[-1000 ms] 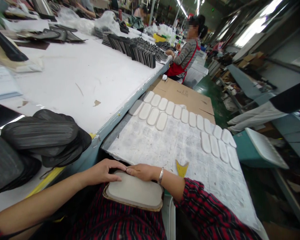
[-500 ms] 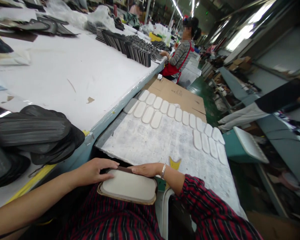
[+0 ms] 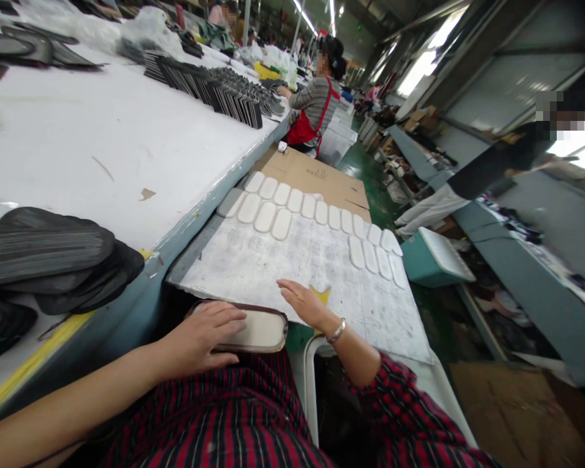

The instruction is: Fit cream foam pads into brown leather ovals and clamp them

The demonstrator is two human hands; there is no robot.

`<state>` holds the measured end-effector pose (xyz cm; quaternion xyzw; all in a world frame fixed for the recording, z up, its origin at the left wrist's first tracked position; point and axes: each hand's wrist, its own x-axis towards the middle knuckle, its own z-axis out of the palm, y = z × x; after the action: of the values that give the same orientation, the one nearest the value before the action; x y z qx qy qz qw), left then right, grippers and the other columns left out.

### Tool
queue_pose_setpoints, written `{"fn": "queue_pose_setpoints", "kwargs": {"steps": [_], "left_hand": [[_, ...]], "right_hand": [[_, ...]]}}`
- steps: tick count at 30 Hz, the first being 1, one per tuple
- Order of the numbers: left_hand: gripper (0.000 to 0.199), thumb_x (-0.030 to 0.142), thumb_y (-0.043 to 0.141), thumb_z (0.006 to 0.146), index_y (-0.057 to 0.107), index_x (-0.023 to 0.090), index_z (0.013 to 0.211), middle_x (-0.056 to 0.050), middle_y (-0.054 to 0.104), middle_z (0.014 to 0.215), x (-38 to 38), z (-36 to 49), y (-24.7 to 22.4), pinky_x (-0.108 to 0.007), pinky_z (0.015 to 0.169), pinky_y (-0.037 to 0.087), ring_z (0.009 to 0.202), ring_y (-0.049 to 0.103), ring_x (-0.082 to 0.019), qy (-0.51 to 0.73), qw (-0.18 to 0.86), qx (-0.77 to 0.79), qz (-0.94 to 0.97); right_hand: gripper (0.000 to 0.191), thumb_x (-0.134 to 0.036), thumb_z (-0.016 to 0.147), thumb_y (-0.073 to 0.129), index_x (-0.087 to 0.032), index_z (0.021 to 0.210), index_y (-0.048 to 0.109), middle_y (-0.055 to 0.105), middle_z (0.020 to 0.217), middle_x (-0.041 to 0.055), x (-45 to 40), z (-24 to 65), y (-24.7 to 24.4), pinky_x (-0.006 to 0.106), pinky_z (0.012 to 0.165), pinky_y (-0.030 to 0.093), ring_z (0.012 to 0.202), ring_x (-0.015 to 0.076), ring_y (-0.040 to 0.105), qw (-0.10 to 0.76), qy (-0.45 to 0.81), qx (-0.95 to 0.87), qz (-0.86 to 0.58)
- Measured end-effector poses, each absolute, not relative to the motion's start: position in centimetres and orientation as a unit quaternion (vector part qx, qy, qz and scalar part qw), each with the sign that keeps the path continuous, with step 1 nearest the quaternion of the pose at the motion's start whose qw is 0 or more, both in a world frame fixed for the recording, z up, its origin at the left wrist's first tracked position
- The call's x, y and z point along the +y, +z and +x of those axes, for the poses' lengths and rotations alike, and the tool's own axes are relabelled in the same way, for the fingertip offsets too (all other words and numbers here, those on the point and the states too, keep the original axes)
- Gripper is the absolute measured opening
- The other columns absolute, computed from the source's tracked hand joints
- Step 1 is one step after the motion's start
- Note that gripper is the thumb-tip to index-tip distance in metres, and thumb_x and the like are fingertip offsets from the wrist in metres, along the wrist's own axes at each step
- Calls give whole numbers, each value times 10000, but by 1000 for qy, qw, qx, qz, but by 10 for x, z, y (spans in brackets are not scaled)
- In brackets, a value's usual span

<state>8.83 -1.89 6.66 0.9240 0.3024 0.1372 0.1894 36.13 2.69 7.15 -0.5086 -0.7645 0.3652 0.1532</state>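
Note:
On my lap lies a stack of oval pale pads [image 3: 266, 328] with brown edges. My left hand [image 3: 209, 335] rests flat across its left end, fingers stretched over the top pad and thumb apart near the front edge. My right hand [image 3: 306, 304], a bracelet at its wrist, hovers at the near edge of the white-covered board [image 3: 229, 266]. Its fingers are extended, and I see nothing held in it. Rows of similar oval pads [image 3: 281, 224] lie along the far part of that board.
Dark sole-shaped pieces [image 3: 49, 253] are piled on the long white table [image 3: 102, 136] at left. A yellow notched piece [image 3: 320, 294] lies beyond my right wrist. Cardboard [image 3: 316, 175] covers the board's far end. A co-worker [image 3: 316, 97] in a red apron is farther along; another person [image 3: 482, 169] stands right.
My right hand has left the stack's far edge and moved right and forward over the board. My left hand has slid further onto the top pad. The view has turned rightward.

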Motion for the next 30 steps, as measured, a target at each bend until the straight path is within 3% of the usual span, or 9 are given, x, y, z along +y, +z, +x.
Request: {"fn": "queue_pose_setpoints", "kwargs": {"steps": [2,5,11,14,19,26,30], "left_hand": [[469,437,599,758,525,232,1173,-81,562,1202,-32,98,67,-395,954,348,1100,477,-249,129,197,289,928],[459,405,620,754,523,222,1163,-78,585,1120,-45,112,63,-382,902,369,1027,500,-237,120,186,281,934],[246,319,580,804,581,201,1020,-56,600,956,-59,127,51,-327,764,395,885,516,-201,106,124,304,939],[172,271,491,863,594,197,979,-49,603,906,-64,131,49,-319,731,385,841,516,-183,117,103,329,931],[198,227,425,893,611,189,838,-33,596,831,-64,136,47,-314,683,363,784,503,-168,137,93,354,920],[176,232,437,891,595,178,949,-48,606,914,-63,132,46,-328,708,367,828,505,-184,122,73,316,938],[193,188,404,899,596,181,916,-41,605,900,-63,134,47,-325,707,361,810,500,-175,121,89,331,932]], "right_hand": [[342,-377,909,384,-192,1133,564,597,1113,75,-10,376,78,337,943,401,1057,173,525,222,304,-751,-543],[281,-351,870,483,-201,1082,590,596,1042,79,-64,380,73,357,911,413,1002,190,523,234,234,-786,-522],[158,-250,870,496,-250,969,620,604,995,31,-99,351,53,439,1047,250,1008,183,490,194,106,-853,-473],[172,-199,885,451,-231,873,619,608,964,22,-94,345,53,442,1076,201,1036,174,483,207,107,-843,-484],[99,-259,839,541,-197,791,601,564,1137,38,-87,348,55,481,1098,131,1194,218,383,195,118,-850,-474],[131,-147,843,450,-176,823,577,542,1175,59,-81,349,56,471,1110,116,1256,206,327,189,130,-875,-426],[119,-143,822,463,-170,763,562,512,1207,79,-79,347,57,487,1098,134,1275,226,297,196,156,-849,-466]]}}
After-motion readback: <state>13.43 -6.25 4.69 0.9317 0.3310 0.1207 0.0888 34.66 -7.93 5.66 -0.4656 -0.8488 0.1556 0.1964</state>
